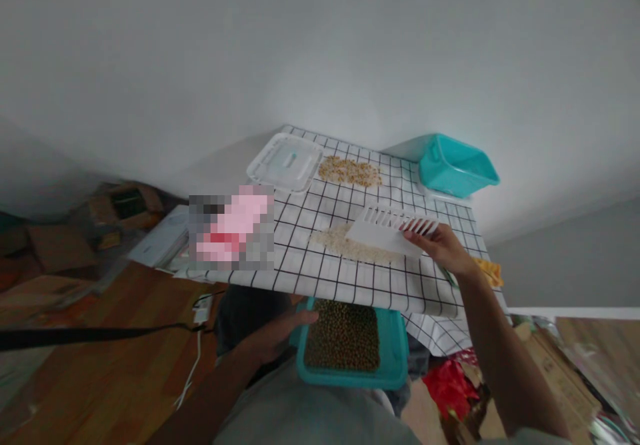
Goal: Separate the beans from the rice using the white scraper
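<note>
My left hand grips the left rim of a teal plastic container, its thumb over the edge. Small greenish-brown beans lie inside it. The container is held over my lap, just below the table's front edge. In my right hand is a white plastic slotted scraper-like plate, held by its slotted right end. It is tilted above the table, over a spread of pale rice-like grains; whether it touches them I cannot tell. Farther back lies a patch of mixed yellow and white grains.
A clear plastic lid lies at the table's back left. At the back right stands a teal bin against the wall. A yellow cloth is at the right edge. Cardboard boxes and a white cable are on the floor.
</note>
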`<action>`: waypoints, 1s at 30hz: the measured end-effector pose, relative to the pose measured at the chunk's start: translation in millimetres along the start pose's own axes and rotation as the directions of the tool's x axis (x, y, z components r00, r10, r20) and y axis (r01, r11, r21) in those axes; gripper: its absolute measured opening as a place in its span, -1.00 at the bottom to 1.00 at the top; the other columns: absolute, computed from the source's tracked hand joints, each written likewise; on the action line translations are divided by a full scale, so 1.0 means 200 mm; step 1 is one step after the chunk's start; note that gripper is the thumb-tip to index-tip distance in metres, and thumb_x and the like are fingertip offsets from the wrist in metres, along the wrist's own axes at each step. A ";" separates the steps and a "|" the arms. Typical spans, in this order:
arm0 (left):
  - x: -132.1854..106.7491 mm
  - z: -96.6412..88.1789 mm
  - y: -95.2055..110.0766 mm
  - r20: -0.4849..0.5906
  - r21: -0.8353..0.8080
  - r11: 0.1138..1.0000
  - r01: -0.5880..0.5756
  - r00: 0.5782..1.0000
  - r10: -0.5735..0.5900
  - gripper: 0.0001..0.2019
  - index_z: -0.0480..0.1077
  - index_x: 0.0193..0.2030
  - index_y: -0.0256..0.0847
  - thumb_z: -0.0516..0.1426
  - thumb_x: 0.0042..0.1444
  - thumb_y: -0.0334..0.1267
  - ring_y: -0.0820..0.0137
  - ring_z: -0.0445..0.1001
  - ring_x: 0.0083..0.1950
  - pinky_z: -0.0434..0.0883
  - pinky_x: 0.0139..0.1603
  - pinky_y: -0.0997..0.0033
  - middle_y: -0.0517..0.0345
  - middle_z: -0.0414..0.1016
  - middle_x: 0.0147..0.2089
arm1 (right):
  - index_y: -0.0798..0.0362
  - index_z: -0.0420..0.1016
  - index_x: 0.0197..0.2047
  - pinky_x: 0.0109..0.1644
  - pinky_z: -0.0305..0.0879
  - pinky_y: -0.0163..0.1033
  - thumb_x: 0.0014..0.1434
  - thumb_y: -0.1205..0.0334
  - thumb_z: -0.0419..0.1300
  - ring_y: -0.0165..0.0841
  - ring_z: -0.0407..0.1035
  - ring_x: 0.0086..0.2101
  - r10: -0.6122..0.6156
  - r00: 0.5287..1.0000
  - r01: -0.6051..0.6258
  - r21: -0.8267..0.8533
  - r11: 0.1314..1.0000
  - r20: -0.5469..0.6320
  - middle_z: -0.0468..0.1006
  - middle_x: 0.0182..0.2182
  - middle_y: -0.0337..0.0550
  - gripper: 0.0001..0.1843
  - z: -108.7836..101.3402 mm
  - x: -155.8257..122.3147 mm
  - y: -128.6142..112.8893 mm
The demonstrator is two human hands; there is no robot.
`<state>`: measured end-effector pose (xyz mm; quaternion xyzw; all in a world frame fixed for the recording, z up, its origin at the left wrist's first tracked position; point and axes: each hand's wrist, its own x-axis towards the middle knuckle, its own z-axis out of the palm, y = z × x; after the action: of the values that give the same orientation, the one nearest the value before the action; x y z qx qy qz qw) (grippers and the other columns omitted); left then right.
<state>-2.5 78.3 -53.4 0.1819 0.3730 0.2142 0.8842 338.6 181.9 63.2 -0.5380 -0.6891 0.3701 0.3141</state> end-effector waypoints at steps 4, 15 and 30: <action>0.01 0.01 0.00 0.017 -0.013 1.000 0.016 1.000 -0.015 -0.63 0.39 0.04 -0.28 0.18 0.08 -0.26 0.20 0.57 -0.07 0.36 0.10 0.17 -0.02 0.63 -0.11 | -0.04 0.54 -0.09 -0.04 0.39 -0.11 0.14 0.05 0.20 -0.22 0.47 -0.15 0.012 1.000 -0.011 -0.036 0.999 0.022 0.59 -0.15 -0.16 -0.70 -0.01 -0.04 -0.05; 0.01 0.02 0.01 0.007 0.035 0.999 0.028 1.000 -0.028 -0.70 0.43 -0.03 -0.25 0.18 0.08 -0.23 0.25 0.58 -0.11 0.40 0.01 0.24 0.02 0.64 -0.14 | -0.02 0.54 -0.09 -0.14 0.42 -0.19 0.17 0.08 0.18 -0.28 0.49 -0.21 0.021 0.996 -0.010 -0.120 0.993 0.086 0.61 -0.20 -0.20 -0.72 0.01 -0.14 -0.09; 0.03 -0.05 0.04 -0.111 0.084 0.995 0.053 0.993 -0.043 -0.69 0.49 -0.10 -0.24 0.22 0.03 -0.15 0.25 0.56 -0.08 0.43 -0.03 0.33 0.05 0.65 -0.21 | -0.05 0.54 -0.10 -0.24 0.40 -0.27 0.19 0.13 0.16 -0.34 0.49 -0.29 -0.066 0.997 0.074 -0.194 0.978 0.049 0.62 -0.24 -0.25 -0.76 0.11 -0.21 -0.09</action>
<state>-8.5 89.9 -59.2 0.1992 0.4341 0.1859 0.8587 319.4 134.3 65.5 -0.5336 -0.7472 0.3008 0.2578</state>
